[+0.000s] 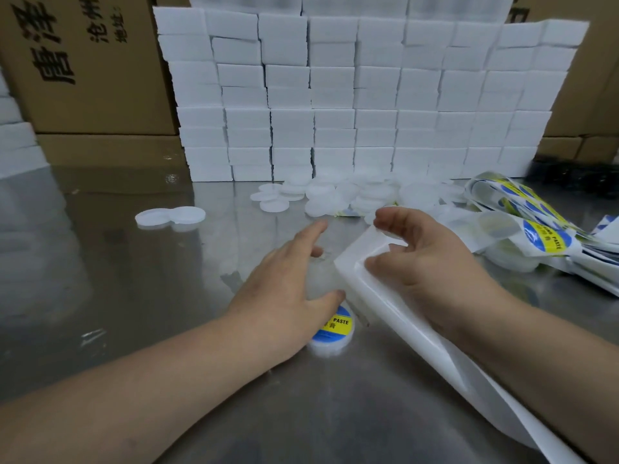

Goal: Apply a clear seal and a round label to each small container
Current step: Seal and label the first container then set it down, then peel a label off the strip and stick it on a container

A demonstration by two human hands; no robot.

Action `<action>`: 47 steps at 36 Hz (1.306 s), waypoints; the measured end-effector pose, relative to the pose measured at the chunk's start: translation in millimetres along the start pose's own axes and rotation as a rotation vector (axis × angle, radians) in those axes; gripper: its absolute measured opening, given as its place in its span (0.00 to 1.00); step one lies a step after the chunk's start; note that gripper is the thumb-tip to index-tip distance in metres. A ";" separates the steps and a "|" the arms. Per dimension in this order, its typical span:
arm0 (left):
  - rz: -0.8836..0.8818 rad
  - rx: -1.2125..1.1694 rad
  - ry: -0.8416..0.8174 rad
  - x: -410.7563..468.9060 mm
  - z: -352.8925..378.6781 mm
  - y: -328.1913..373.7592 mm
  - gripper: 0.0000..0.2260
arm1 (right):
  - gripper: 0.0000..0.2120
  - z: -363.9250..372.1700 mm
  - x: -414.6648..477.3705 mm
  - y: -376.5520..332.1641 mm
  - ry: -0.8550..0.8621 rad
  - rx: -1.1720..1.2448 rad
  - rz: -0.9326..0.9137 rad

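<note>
A small white container (330, 334) with a blue and yellow round label stands on the steel table, partly under my left wrist. My left hand (284, 279) hovers just beyond it, index finger stretched out. A hazy clear seal (323, 277) is pinched between the thumb and the other fingers. My right hand (425, 262) pinches the top end of a long white backing strip (402, 316), thumb on its face and forefinger over its top edge. The strip runs down to the lower right. A pile of unlabelled white containers (355, 194) lies behind the hands.
Sheets of blue and yellow round labels (542, 236) lie at the right. Two loose white lids (170, 217) sit at the left. A wall of stacked white boxes (351, 95) closes the back of the steel table (134, 279), with cardboard cartons (87, 68) behind.
</note>
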State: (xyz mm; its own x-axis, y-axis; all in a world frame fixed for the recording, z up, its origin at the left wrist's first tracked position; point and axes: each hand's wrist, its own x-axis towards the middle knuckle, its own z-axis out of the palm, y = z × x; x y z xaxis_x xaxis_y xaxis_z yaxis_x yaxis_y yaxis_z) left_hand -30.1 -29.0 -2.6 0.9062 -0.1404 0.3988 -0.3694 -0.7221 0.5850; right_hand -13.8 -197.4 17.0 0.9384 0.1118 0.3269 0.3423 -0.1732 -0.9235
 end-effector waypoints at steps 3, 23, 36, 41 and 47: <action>0.130 0.040 0.027 -3.2 -2.1 3.5 0.32 | 0.23 3.0 1.4 -3.2 0.051 0.047 0.054; 0.416 -0.132 0.265 -10.6 -9.6 9.8 0.22 | 0.28 1.4 6.8 -4.3 -0.095 0.180 0.413; 0.532 0.066 -0.008 -10.4 -9.1 9.4 0.19 | 0.15 0.0 0.8 1.0 -0.291 0.302 0.151; 0.373 -0.256 0.001 -15.8 -11.6 8.8 0.25 | 0.15 -5.1 6.7 7.2 -0.250 0.273 0.144; -0.052 -0.431 0.282 13.0 -3.3 -2.0 0.14 | 0.17 -8.5 10.8 11.6 -0.163 0.254 0.175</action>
State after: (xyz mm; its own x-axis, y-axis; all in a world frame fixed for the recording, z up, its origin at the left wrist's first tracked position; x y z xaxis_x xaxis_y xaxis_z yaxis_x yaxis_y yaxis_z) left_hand -18.3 -27.1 3.7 0.8569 0.1196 0.5014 -0.4302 -0.3699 0.8235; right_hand 0.7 -206.6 11.6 0.9551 0.2602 0.1415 0.1348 0.0436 -0.9899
